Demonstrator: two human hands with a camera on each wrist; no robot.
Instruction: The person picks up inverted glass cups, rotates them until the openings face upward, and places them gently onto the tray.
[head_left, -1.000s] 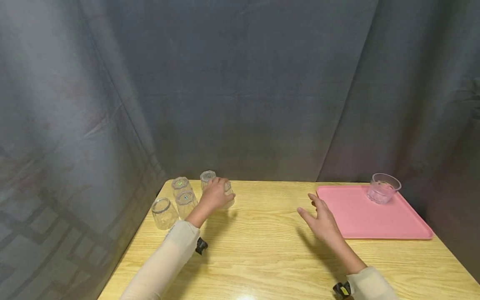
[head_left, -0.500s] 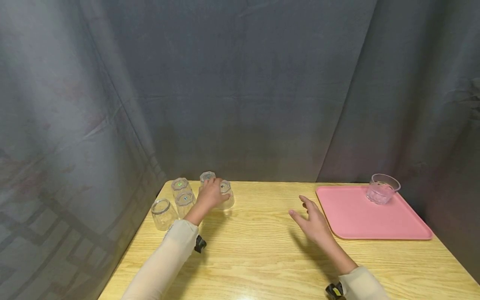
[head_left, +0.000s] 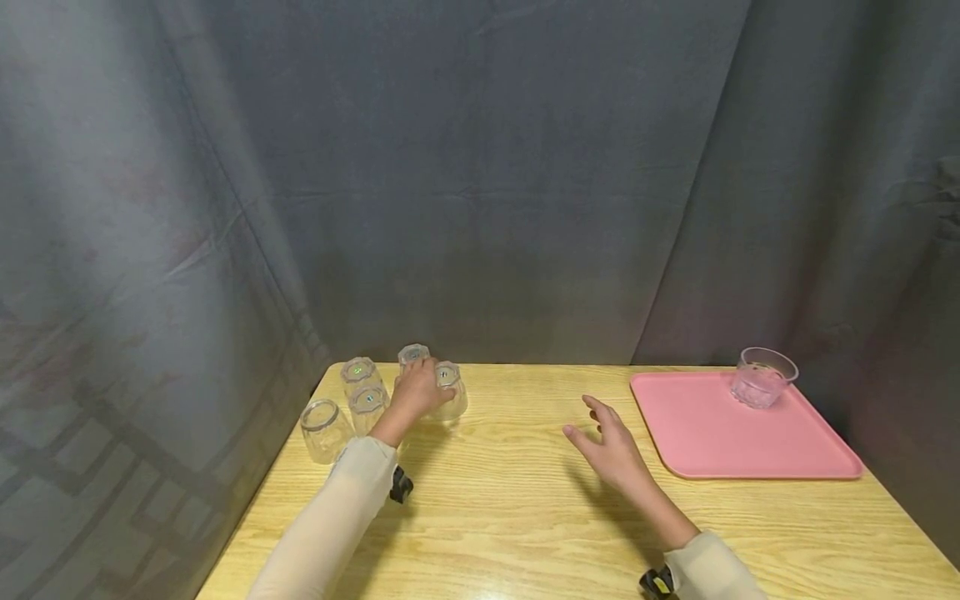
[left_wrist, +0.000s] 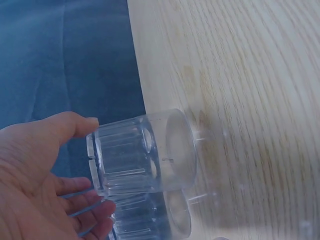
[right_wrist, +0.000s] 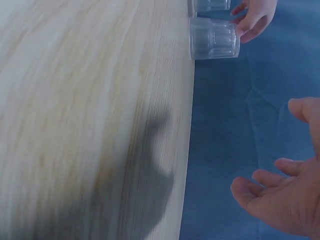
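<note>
Several clear glasses stand upside down at the table's back left. My left hand [head_left: 416, 390] is at the rightmost glass [head_left: 452, 400]. In the left wrist view, its thumb lies by the base edge of this faceted glass [left_wrist: 130, 155], and its loosely bent fingers [left_wrist: 82, 192] lie near a second glass [left_wrist: 137, 217]. Contact at the thumb cannot be made out surely. Another glass [head_left: 413, 353] stands just behind the left hand. My right hand [head_left: 611, 450] hovers over the table left of the pink tray, fingers spread, holding nothing.
Further upside-down glasses stand left of the left hand: a back one [head_left: 358, 372], a middle one [head_left: 368, 408] and a front one [head_left: 325, 433]. The pink tray [head_left: 750, 442] bears one upright glass [head_left: 761, 382]. Grey curtains [head_left: 480, 208] close off the table [head_left: 510, 517].
My left hand has shifted slightly left, uncovering more of the rightmost glass. My right hand has moved left, away from the tray. The glasses stay about where they were.
</note>
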